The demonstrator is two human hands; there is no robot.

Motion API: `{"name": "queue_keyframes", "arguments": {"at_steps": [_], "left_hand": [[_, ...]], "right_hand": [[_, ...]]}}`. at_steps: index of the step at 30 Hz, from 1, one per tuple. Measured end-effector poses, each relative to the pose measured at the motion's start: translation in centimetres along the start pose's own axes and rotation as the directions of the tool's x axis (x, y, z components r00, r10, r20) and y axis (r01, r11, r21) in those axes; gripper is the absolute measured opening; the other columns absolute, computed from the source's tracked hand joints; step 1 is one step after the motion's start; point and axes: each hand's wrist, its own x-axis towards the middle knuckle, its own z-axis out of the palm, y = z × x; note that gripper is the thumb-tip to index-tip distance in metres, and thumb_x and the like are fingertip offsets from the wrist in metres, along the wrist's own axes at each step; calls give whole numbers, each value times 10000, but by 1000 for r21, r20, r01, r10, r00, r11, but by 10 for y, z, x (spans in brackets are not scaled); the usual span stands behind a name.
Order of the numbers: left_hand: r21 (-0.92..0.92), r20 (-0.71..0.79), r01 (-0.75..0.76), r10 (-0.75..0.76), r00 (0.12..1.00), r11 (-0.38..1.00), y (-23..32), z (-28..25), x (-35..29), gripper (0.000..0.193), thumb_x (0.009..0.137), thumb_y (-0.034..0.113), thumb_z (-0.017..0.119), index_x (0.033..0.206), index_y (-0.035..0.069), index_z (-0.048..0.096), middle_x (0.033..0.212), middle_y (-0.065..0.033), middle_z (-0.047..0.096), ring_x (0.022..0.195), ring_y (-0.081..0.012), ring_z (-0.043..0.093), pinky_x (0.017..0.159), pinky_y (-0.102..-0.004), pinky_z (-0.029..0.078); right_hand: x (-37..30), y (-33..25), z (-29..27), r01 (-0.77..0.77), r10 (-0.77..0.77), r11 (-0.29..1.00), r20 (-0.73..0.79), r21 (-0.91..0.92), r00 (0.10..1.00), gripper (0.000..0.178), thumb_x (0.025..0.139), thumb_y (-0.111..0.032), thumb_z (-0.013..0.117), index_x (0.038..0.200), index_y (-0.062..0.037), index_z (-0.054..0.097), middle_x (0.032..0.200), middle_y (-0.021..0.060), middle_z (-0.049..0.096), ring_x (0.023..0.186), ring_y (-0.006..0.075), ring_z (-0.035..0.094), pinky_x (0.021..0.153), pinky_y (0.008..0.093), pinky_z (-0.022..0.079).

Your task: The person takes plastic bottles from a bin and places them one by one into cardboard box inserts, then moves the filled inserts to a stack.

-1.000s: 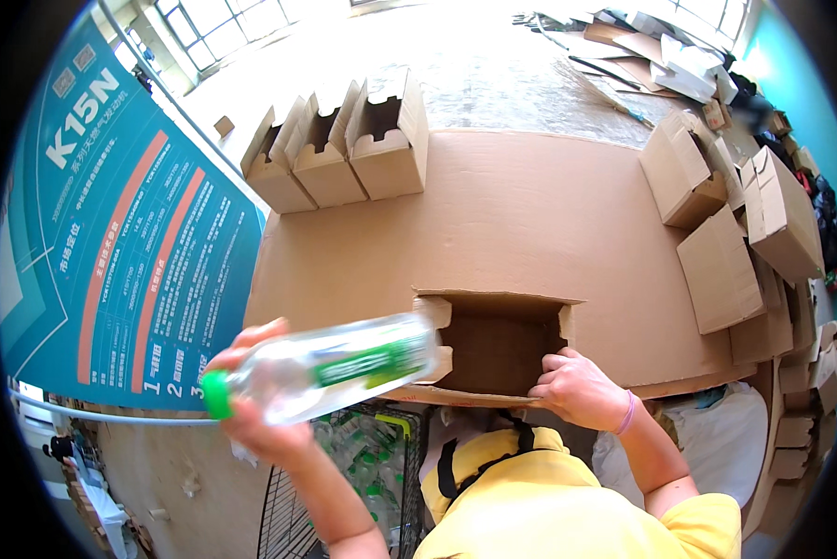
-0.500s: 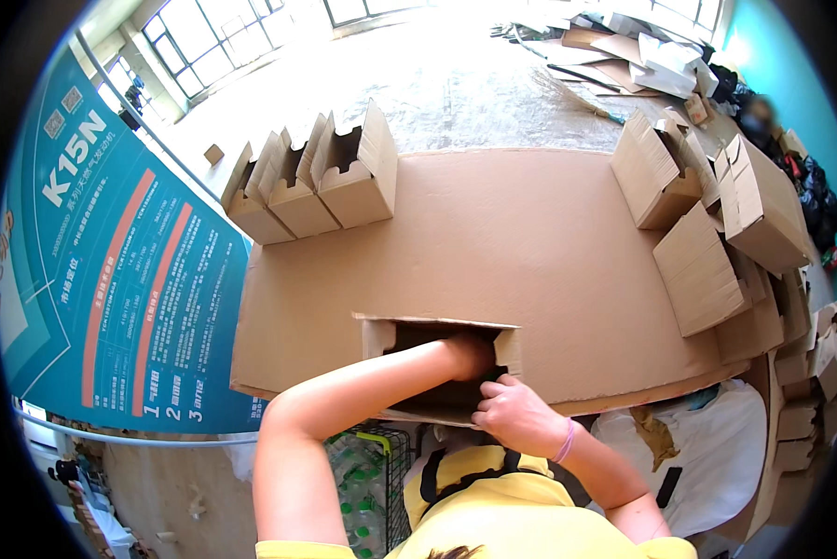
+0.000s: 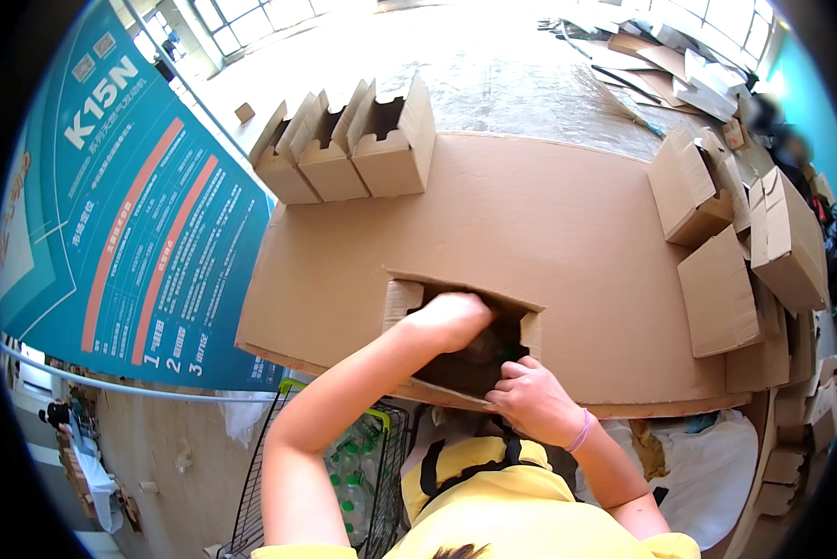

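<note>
Nearby, green-capped clear bottles [image 3: 354, 494] lie in a black wire basket [image 3: 397, 456] left of the yellow shirt [image 3: 498, 512], below the near edge of a cardboard sheet [image 3: 614, 289]. Along that edge stands an open cardboard box [image 3: 403, 303], its right front rim pinched by the curled right hand [image 3: 536, 399], while the left hand [image 3: 454, 320] reaches inside above something clear [image 3: 486, 351], its fingers too hidden to tell whether they grip it. Farther off, three boxes [image 3: 339, 175] stand in a row at the sheet's far left, and more boxes [image 3: 720, 291] crowd its right.
</note>
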Motion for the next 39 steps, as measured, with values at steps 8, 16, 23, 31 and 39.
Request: {"name": "queue_keyframes", "arguments": {"at_steps": [8,16,23,31,39], "left_hand": [[-740,-663,-288,-731,160,608,-59,83,-201,140,932,54,588,1033,-31,634,977,-110,690,949,-169,670,829,-303,529],[-672,-64,691,-951,302,265,-162,503,-220,717,666,223,823,1291,4,549,1323,-250,540,1223,-407,525,1009,-458,455],[-387,396,874,-802,447,295,-163,544,-188,884,650,368,856,1376,59,458,1369,-183,533,1251,-360,523,1036,-455,455],[-251,507,898,-742,439,361,-211,590,-183,922,637,378,862,1397,69,441,1448,-194,459,1328,-345,459,1066,-438,432],[-339,568,897,-698,436,284,-213,582,-178,935,640,301,842,1429,41,411,1548,-183,339,1423,-329,347,1122,-456,383]], "right_hand": [[0,0,-1,-38,39,999,-45,21,998,45,718,-128,710,752,-131,680,710,-23,626,827,181,541,799,323,444],[8,-8,-6,-128,129,991,-33,40,991,110,694,-97,724,803,-109,726,745,-5,659,845,190,554,824,331,456],[6,-13,-5,-230,230,973,-46,15,972,126,675,-101,730,801,-99,729,735,1,661,828,194,554,806,325,461],[9,-24,-3,-292,291,956,-87,-8,953,110,672,-104,731,781,-100,727,736,0,670,829,198,553,827,327,469],[11,-27,-3,-339,336,941,-77,-24,939,135,679,-85,728,809,-102,761,760,-1,699,824,203,562,836,327,486]]}}
